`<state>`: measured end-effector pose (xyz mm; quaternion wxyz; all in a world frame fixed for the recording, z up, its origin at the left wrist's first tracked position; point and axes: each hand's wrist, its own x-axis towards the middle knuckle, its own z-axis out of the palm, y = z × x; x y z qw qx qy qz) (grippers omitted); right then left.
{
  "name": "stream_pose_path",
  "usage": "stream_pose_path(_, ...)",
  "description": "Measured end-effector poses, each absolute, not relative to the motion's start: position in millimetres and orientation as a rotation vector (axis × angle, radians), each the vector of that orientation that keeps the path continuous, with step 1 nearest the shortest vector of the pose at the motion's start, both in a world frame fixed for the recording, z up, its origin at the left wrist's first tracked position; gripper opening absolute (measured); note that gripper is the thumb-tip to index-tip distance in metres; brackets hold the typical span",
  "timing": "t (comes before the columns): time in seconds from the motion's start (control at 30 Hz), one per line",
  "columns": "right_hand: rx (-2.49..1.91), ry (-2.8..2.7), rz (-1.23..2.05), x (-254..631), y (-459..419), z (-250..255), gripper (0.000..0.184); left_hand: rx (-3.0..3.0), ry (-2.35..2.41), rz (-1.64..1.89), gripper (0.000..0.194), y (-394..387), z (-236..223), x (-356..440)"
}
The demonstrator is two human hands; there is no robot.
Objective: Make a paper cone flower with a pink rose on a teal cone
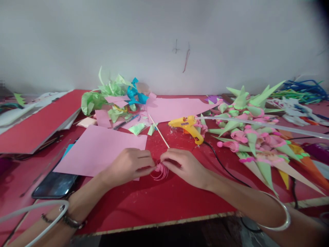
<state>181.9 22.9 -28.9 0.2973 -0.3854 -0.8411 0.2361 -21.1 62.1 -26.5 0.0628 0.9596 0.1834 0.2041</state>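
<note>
Between my two hands, low over the red tabletop, is a curled pink paper strip (161,173) with loops like a rolled paper flower. My left hand (132,164) pinches its left side, fingers closed. From the right, the fingertips of my right hand (186,165) pinch its upper right edge. A thin wooden stick (159,133) lies just beyond my right fingers. Under and beside my left hand is a flat pink paper sheet (100,149). A yellow glue gun (188,128) with a long clear glue stick (257,124) lies past my right hand.
Finished pink and green paper flowers (249,137) are heaped at the right. Crumpled green paper (114,87), blue scraps and another pink sheet (174,108) lie along the back. A phone (55,185) and a red board (38,123) are at the left. The glue gun's black cord (223,164) runs behind my right forearm.
</note>
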Motion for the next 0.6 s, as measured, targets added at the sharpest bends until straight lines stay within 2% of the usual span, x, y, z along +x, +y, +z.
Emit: stream_pose_path(0.6, -1.005, -2.188, 0.677, 181.8, 22.9, -32.8, 0.007, 3.112, 0.468, 0.699, 0.015, 62.8, -29.1, -20.4)
